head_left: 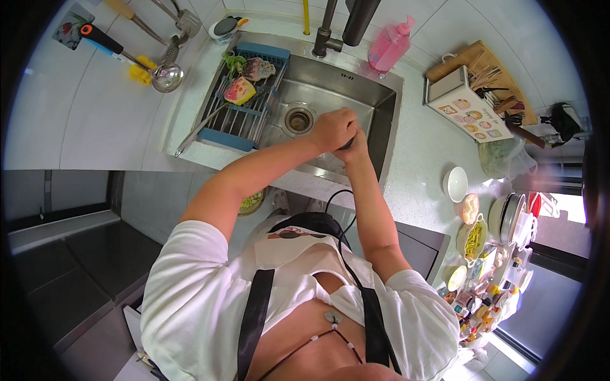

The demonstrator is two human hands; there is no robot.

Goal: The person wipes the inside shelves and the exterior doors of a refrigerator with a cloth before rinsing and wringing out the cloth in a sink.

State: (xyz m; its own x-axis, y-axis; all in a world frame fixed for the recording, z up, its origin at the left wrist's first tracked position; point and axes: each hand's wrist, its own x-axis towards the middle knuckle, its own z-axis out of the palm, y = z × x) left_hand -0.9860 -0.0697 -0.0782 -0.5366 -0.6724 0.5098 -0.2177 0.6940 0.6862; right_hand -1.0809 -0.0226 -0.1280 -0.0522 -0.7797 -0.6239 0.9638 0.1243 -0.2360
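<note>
both hands joined over the sink, right of the drain: left hand closed over a small dark object, mostly hidden; right hand just beneath, touching it, grip not discernible. dish rack far left.

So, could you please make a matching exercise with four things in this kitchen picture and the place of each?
Things:
1. pink soap bottle
2. blue drying rack
3. white bowl
4. both hands

Places:
a. on the counter right of the sink
b. over the sink's left part
c. together above the basin
d. behind the sink, beside the tap

Pairs: 1-d, 2-b, 3-a, 4-c
</note>
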